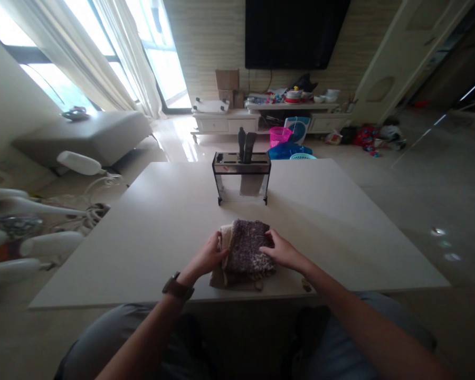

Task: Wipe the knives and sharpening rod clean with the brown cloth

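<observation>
On the white table [158, 232], close to its front edge, lies a folded cloth [247, 245], speckled purple-brown with beige and brown layers showing at its left and lower sides. My left hand [210, 254] grips the left edge, thumb on top and fingers around the side. At the right edge my right hand [277, 250] pinches the cloth between thumb and fingers. Just beyond the cloth stands a knife block [242, 166] with clear lower sides. Two dark-handled knives [247, 143] sit in its slots, and a broad blade shows through the side.
A small brown object [306, 285] lies near the table's front edge, beside my right forearm. White lamp shades [53, 244] crowd the left side. Behind the table are a pink basket [280, 136], a TV cabinet [221, 124] and a grey bench [91, 137].
</observation>
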{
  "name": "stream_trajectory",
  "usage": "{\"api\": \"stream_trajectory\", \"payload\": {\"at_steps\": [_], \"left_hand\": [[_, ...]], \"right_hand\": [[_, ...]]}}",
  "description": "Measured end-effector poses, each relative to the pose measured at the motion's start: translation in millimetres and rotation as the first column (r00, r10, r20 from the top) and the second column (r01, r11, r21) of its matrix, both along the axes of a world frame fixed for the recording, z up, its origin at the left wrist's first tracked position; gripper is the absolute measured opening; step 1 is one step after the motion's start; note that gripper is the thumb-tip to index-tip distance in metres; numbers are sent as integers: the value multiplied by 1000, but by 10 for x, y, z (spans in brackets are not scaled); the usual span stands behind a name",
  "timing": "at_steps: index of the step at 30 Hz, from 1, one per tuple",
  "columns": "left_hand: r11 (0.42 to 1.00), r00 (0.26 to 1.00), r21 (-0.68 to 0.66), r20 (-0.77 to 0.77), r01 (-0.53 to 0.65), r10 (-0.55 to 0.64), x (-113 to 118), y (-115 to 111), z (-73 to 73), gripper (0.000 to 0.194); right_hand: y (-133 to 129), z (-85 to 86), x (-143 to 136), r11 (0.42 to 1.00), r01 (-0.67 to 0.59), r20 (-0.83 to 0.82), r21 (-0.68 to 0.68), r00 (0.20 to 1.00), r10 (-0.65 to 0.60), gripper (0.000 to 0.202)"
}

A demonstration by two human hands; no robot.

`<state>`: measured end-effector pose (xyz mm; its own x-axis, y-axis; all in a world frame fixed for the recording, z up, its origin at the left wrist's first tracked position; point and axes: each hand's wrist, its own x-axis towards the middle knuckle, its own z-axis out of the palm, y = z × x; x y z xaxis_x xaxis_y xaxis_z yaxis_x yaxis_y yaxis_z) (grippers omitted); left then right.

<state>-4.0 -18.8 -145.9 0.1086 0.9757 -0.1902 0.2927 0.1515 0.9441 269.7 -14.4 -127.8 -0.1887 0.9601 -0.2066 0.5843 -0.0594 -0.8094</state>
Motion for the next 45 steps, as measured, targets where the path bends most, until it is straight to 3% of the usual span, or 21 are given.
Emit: {"api": "stream_trajectory", "payload": {"at_steps": [3, 5, 8, 10, 13, 15, 19, 24, 26, 29, 34, 38, 40, 42, 45], "left_hand": [[996, 995, -12, 29, 93, -93, 84, 23, -46, 47], [996, 996, 11, -1, 86, -86, 110, 34, -65, 49], [978, 983, 206, -185, 28, 11, 119, 21, -31, 53], [922, 937, 384, -337, 51, 89, 111, -8, 34, 52], [872, 894, 440, -447, 214, 6, 88, -68, 164, 36], [846, 877, 428, -471, 318, -92, 74, -110, 239, 30], [782, 833, 419, -509, 462, -219, 73, -160, 285, 40], [782, 815, 421, -550, 460, -182, 131, -125, 237, 19], [819, 840, 428, -530, 382, -114, 144, -104, 270, 16], [843, 887, 461, -459, 278, -42, 114, -94, 394, 12], [790, 874, 427, -406, 440, -267, -11, -140, 605, 7], [761, 808, 325, -416, 561, -417, -84, -145, 598, 6], [814, 832, 294, -421, 501, -361, -114, -116, 529, 9], [889, 879, 313, -444, 335, -175, -139, -77, 441, 10], [942, 865, 315, -499, 115, 61, -156, -32, 320, 18]], "right_hand": [[32, -59, 44, 998, 54, -61, 11, 997, -53, 47], [81, -125, 63, 994, 105, -109, 13, 989, -103, 49], [152, -208, 80, 978, 208, -160, 30, 966, -201, 53], [174, -216, 96, 962, 231, -148, 146, 966, -210, 57], [154, -143, 125, 921, 141, -35, 363, 990, -138, 54], [109, -59, 131, 903, 39, 56, 428, 996, -70, 44], [-27, 85, 72, 868, -219, 220, 445, 967, 131, 31], [-146, 132, -37, 811, -430, 456, 396, 859, 233, 32], [-140, 132, -40, 815, -446, 493, 371, 838, 234, 32], [-96, 136, 2, 847, -382, 454, 370, 869, 194, 38], [-63, 105, 77, 855, -287, 341, 432, 930, 140, 49], [-77, 29, 91, 859, -348, 357, 377, 910, 212, 48], [-81, 2, 92, 862, -362, 367, 356, 902, 227, 47], [-85, -6, 94, 864, -361, 363, 351, 903, 230, 49], [-101, 11, 95, 855, -385, 350, 347, 899, 263, 53]]}}
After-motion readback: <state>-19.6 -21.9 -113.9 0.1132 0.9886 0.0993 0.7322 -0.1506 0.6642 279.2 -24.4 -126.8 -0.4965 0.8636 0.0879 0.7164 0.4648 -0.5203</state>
